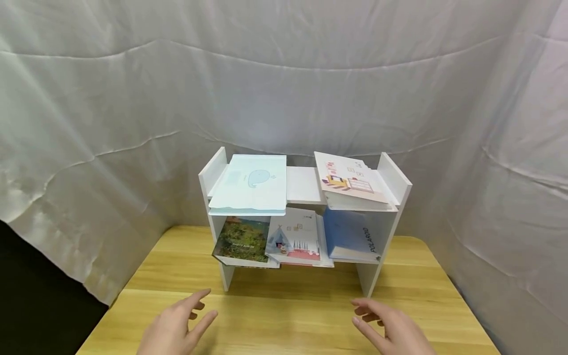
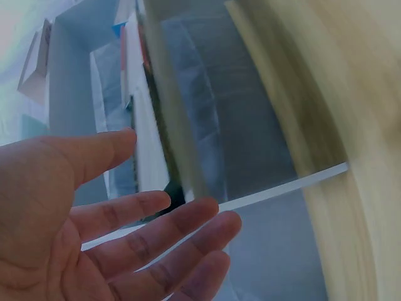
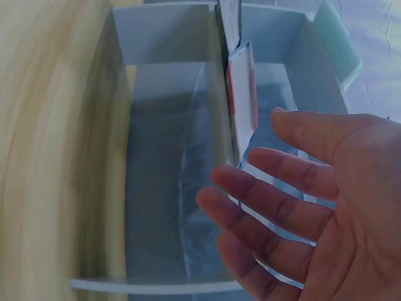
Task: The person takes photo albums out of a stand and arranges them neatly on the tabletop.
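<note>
My left hand (image 1: 175, 323) hovers over the near left of the table, fingers relaxed and holding nothing. On the near right, my right hand (image 1: 390, 325) is likewise bare, its fingers loosely bent. Both are apart from the white shelf (image 1: 306, 185) in front of them. On its upper board lie a pale blue album with a whale (image 1: 255, 185) and a white album with a room drawing (image 1: 350, 177). The lower board carries a dark photo album (image 1: 244, 239), a tent-picture album (image 1: 295, 236) and a blue Polaroid album (image 1: 350, 234), all lying flat or slightly tilted.
The wooden table (image 1: 284, 323) runs under the shelf and toward me. Grey cloth (image 1: 284, 98) hangs behind and at both sides. A black area (image 1: 40, 291) shows beyond the table's left edge. Several albums jut past the shelf's front edges.
</note>
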Demonstrator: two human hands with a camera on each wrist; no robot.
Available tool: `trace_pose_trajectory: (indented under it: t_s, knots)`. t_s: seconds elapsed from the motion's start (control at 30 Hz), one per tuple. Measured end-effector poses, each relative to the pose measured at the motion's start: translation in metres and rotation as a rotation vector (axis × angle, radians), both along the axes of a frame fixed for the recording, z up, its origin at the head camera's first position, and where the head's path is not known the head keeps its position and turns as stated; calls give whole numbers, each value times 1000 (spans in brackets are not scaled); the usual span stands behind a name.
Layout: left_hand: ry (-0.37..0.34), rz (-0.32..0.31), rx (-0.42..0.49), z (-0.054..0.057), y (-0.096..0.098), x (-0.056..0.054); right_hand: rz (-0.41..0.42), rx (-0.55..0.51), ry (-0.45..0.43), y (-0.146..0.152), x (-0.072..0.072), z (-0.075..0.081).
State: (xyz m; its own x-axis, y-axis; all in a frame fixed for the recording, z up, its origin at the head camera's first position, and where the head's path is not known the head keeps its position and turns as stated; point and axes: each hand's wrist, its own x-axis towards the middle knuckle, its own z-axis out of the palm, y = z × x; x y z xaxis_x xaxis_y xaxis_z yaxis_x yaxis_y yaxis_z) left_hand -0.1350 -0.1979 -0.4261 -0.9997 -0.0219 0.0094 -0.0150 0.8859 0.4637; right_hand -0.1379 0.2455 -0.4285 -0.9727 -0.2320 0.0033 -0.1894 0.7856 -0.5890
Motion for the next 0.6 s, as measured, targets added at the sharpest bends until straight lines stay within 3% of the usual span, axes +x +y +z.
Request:
trace_pose_trajectory:
  t_s: [0.2,0.4,0.6]
  knots:
    - [56,-5,56,16,-8,-3,90,-70,141,-9,-2,15]
    - [91,-21,64,35,-13,-7,126,-135,146,-18,-9,32]
    - [160,-36,61,51,-13,-9,135,-169,210,-26,-12,46]
